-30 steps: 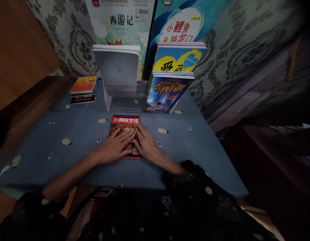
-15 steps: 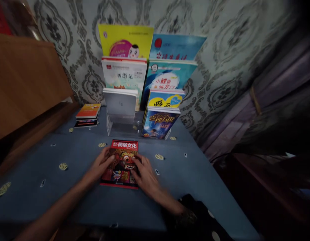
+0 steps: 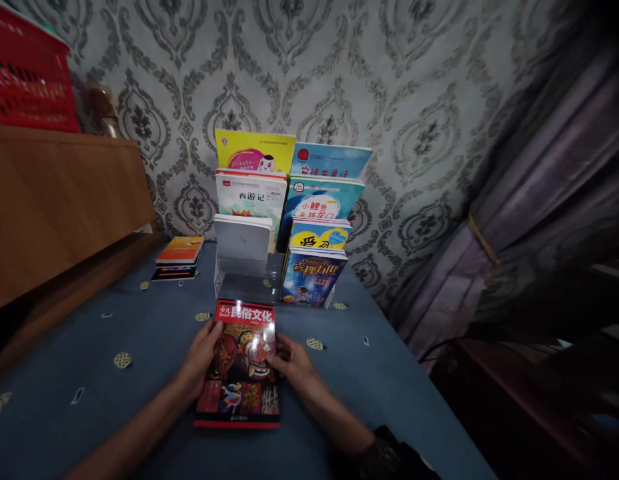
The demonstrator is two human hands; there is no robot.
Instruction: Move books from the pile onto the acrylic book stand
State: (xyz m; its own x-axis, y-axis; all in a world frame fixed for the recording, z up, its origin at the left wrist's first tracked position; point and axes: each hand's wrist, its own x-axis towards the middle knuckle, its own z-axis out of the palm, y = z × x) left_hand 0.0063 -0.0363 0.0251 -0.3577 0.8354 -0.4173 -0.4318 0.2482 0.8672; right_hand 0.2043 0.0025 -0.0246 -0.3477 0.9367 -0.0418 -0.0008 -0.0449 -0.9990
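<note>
A red magazine (image 3: 241,365) with a mask face on its cover is lifted off the blue tablecloth (image 3: 139,347), its top tilted up. My left hand (image 3: 199,357) grips its left edge, thumb on the cover. My right hand (image 3: 290,360) holds the right edge, fingers curled on the cover. Just beyond the magazine stands a clear tiered book stand (image 3: 249,283). Its front left slot is bare, and a white book (image 3: 242,237) sits behind that slot. A dark blue book (image 3: 312,279) fills the front right slot.
More colourful books rise in tiers at the back of the stand against patterned wallpaper. A small stack of books (image 3: 178,257) lies at the left rear of the table. A wooden cabinet (image 3: 54,207) with a red basket (image 3: 24,73) stands left; a purple curtain (image 3: 529,220) hangs right.
Both hands went from lying flat on the magazine to gripping its side edges and raising it. The view has tilted upward, showing more of the wall and stand.
</note>
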